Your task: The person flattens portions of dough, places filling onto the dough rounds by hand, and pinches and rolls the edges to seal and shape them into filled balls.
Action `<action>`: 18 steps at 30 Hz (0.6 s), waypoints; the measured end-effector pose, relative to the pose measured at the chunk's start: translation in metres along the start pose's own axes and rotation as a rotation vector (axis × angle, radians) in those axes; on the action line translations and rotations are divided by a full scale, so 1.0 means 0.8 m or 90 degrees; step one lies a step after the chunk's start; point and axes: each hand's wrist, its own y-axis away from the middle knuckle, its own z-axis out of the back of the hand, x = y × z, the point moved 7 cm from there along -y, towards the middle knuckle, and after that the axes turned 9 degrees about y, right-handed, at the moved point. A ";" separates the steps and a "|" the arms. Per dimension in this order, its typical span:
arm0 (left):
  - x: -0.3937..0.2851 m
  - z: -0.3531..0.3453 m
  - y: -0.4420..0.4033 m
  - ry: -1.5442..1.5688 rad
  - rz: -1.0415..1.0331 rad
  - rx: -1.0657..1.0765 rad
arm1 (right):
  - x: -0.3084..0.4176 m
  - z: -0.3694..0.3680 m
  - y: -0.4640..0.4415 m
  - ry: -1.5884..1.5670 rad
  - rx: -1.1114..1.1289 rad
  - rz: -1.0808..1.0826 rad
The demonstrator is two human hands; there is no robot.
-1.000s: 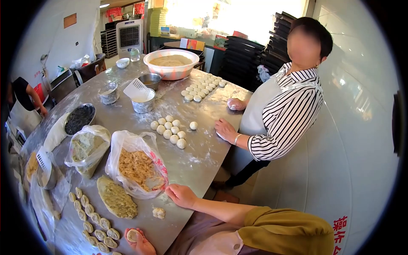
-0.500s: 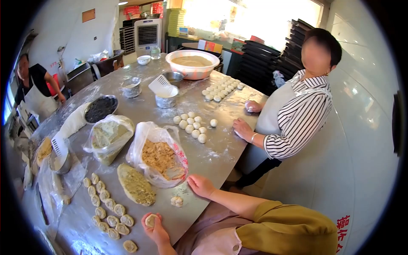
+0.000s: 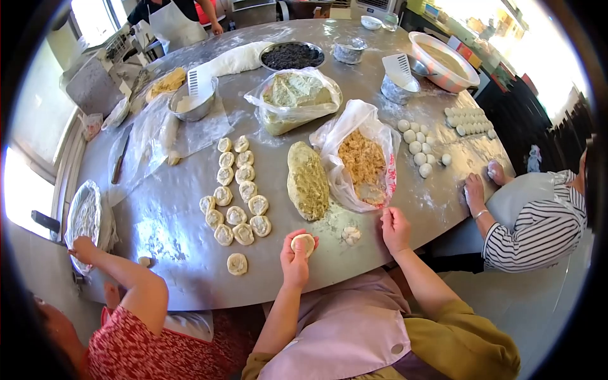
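Observation:
My left hand (image 3: pixel 295 259) is closed around a round piece of dough (image 3: pixel 303 244), held just above the table's near edge. My right hand (image 3: pixel 395 229) has its fingers curled together beside the lower corner of a plastic bag of orange-brown filling (image 3: pixel 362 158); whatever lies inside those fingers is hidden. Between the hands a small pale dough lump (image 3: pixel 351 235) rests on the metal table (image 3: pixel 278 190). Farther in lies a long slab of greenish filling or dough (image 3: pixel 307 180). To the left, several flattened dough rounds (image 3: pixel 235 215) stand in rough rows.
A bag of green filling (image 3: pixel 294 101) and a bowl of dark filling (image 3: pixel 292 56) stand farther back. White dough balls (image 3: pixel 415 145) lie at right near a co-worker in stripes (image 3: pixel 538 212). Another in red (image 3: pixel 152 335) works at left beside a plastic-lined bowl (image 3: pixel 88 215). A knife (image 3: pixel 120 155) lies left.
The view has swung left, bringing the person in red and the lined bowl into sight. My left hand still holds the dough piece; my right hand stays by the filling bag, its fingers curled.

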 end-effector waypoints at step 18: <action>0.005 0.012 -0.004 -0.135 -0.097 -0.190 | 0.212 -0.145 -0.144 -0.037 0.257 0.492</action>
